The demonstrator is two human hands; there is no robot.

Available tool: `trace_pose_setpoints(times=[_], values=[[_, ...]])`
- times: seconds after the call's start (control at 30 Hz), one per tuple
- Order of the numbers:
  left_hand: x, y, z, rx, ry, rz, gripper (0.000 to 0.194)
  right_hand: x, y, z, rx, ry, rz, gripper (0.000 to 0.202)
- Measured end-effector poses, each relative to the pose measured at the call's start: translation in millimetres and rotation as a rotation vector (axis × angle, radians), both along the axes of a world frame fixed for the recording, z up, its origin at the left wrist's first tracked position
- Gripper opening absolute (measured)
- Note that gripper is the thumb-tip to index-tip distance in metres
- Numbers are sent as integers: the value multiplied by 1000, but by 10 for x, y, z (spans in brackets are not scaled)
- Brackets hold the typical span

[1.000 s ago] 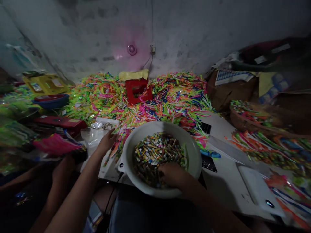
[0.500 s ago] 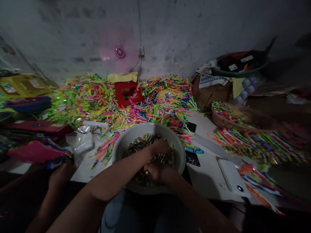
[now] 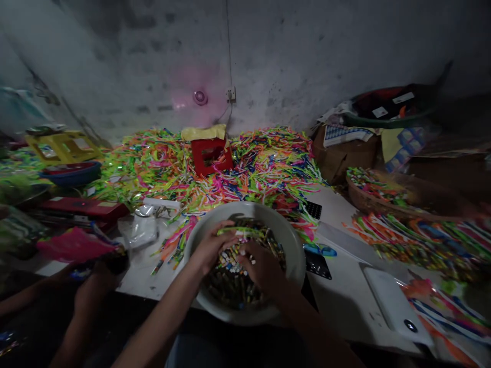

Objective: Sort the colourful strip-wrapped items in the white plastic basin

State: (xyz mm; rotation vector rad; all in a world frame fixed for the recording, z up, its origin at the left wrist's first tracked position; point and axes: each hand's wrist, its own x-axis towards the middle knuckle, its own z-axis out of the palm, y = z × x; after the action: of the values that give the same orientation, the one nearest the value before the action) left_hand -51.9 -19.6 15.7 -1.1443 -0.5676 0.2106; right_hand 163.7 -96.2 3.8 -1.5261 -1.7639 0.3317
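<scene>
Cylindrical pieces (image 3: 238, 287), multicoloured, inside a smooth, round, pale bowl (image 3: 295, 255).
Left hand (image 3: 211, 248): ten o'clock. Right hand (image 3: 263, 266): three o'clock. Cannot tell whether either grip is clamped.

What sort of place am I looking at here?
Probably a small workshop: a big heap of colourful strips lies by the wall, a basin holds many small pieces, and a co-worker's hand shows alongside.
</scene>
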Motion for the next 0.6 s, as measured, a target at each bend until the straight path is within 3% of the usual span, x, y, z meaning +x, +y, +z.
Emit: trace_pose_setpoints(times=[0.07,0.1,0.2,0.27,0.33,0.47,0.6], values=[[327,-67,-40,297,294,37,26,14,30,20,45,122,-77,18],[447,-98,-52,529,547,74,23,19,36,33,51,162,-75,19],[619,-159,-36,1452,1494,254,33,30,24,81,43,213,16,20],[625,-154,-9,1857,1799,319,30,39,8,103,48,234,75,21],[601,-124,1,1905,1862,329,23,53,-2,103,72,277,76,22],[559,-81,-24,1596,1896,384,26,67,-2,45,-43,315,51,24],[552,-103,-37,1437,1904,436,25,3,-4,8,-105,102,119,25]])
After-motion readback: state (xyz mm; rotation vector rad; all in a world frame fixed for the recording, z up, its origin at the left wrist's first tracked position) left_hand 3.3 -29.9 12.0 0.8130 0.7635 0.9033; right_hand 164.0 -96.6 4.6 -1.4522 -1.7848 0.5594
